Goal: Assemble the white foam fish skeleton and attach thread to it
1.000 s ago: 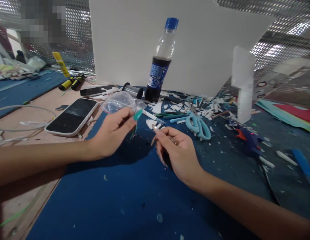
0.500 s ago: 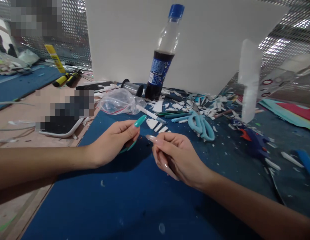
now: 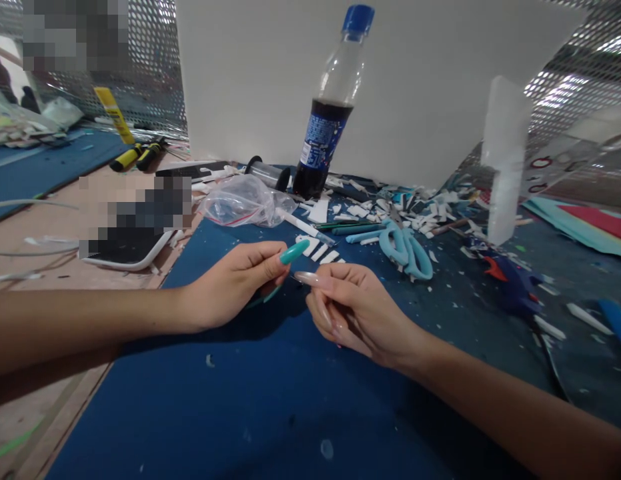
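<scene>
Above the blue mat (image 3: 230, 413), my left hand (image 3: 237, 280) is closed, its thumb with a long green nail pressed to the fingers. My right hand (image 3: 360, 307) is closed in a pinch too, with long pale nails. The fingertips of both hands come close together. A tiny thin bit shows in the gap between them, too small to name; I cannot tell which hand grips it. Just behind the hands lie small white cut pieces (image 3: 320, 252) and a white pen-like stick (image 3: 303, 225). Light blue scissors (image 3: 405, 250) rest beyond my right hand.
A tilted-looking cola bottle (image 3: 323, 127) stands before a white board (image 3: 250, 80). Around it are a clear plastic bag (image 3: 245, 200), a spool (image 3: 267, 173) and white scraps. At left lies a phone (image 3: 125, 250); at right, a glue gun (image 3: 513, 283) with its cord and an upright white piece (image 3: 505, 160).
My left hand has moved right, bringing its fingertips nearer to those of my right hand. The right hand stays nearly in place, still pinched. The view has shifted slightly.
</scene>
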